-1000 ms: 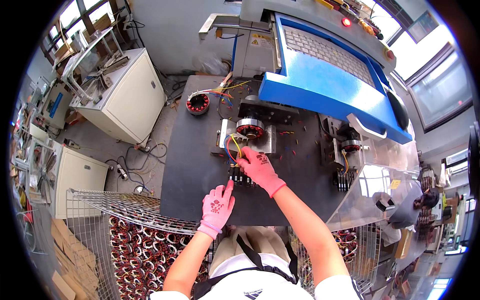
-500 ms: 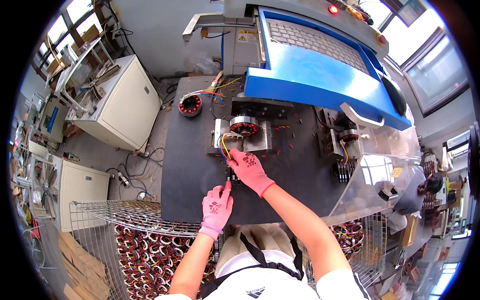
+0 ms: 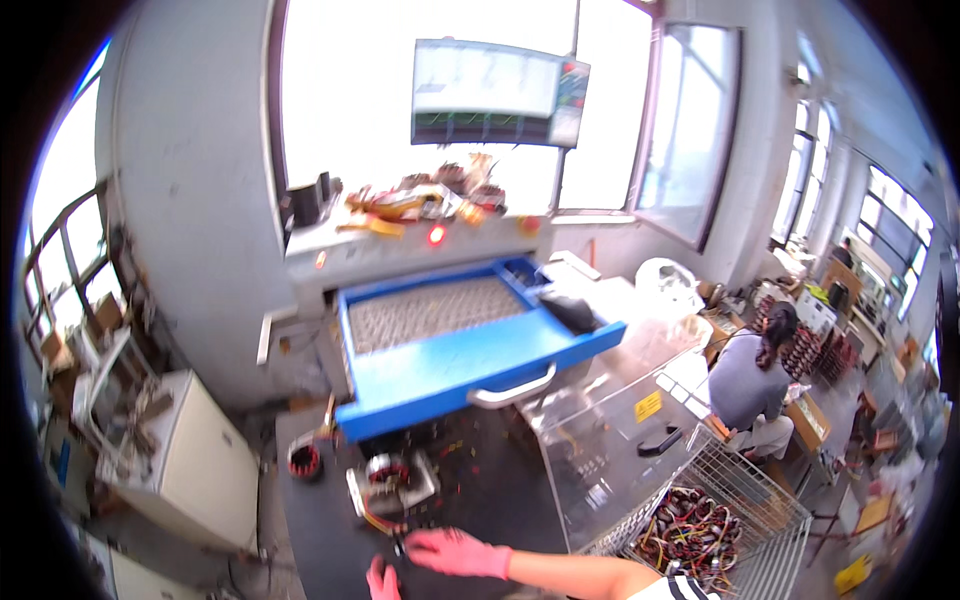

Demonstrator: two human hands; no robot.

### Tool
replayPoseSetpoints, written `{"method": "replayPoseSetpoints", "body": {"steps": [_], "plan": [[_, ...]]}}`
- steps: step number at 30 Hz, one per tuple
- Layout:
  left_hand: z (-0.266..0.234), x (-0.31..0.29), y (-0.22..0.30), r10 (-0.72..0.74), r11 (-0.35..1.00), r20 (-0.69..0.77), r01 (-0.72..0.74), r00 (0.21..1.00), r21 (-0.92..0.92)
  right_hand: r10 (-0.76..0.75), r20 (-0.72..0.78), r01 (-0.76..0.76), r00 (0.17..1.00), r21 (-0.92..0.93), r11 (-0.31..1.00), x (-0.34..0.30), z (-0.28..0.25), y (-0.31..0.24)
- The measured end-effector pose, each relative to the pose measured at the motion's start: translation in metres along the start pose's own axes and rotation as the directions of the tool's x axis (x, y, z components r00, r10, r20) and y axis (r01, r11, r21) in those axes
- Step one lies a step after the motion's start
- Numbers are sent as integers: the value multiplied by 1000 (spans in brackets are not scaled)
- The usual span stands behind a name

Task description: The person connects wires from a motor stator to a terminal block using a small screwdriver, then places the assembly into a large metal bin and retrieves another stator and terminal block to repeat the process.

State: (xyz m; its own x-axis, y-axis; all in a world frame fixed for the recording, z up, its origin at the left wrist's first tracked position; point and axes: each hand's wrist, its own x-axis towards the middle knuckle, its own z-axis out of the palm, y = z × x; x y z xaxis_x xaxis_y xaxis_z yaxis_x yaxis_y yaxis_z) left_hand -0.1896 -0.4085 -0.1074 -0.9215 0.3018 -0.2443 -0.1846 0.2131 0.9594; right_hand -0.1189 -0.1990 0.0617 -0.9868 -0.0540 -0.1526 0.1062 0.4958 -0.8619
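My right hand, in a pink glove, lies low on the dark worktable. Its fingers point left at a small dark connector and the coloured wires that run from a stator on a metal fixture. Only the top of my left hand, also in a pink glove, shows at the bottom edge, just left of the right hand. Whether either hand grips the wires is hidden.
A blue machine drawer juts over the table, with a monitor above it. A second stator sits at the left. To the right are a clear cover, a wire basket of stators and a seated person. A white cabinet stands on the left.
The view has swung up from the table to the room. Both hands now sit at the bottom edge, still by the fixture's wires.
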Motion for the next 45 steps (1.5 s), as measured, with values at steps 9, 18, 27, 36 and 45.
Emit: {"method": "replayPoseSetpoints", "body": {"steps": [9, 18, 27, 36, 45], "plan": [[23, -1, 12, 88, 991, 1, -87, 996, -105, 18, -238, 31, 971, 202, 979, -154, -110, -37], [47, -20, 38, 213, 960, -384, -119, 898, 254, -44, -979, 156, -199, -76, 985, -322, -300, 159], [132, -92, 23, 303, 946, -803, -62, 514, 317, 374, -928, 91, 4, 372, 924, -382, -286, 382], [121, -65, -147, 592, 494, -632, 395, 500, 774, 429, -901, 376, 67, 421, 826, -350, -277, 372], [152, -134, 32, 107, 994, -809, -79, 578, 76, 399, -855, 387, 330, 508, 769, -348, -225, 364]]}}
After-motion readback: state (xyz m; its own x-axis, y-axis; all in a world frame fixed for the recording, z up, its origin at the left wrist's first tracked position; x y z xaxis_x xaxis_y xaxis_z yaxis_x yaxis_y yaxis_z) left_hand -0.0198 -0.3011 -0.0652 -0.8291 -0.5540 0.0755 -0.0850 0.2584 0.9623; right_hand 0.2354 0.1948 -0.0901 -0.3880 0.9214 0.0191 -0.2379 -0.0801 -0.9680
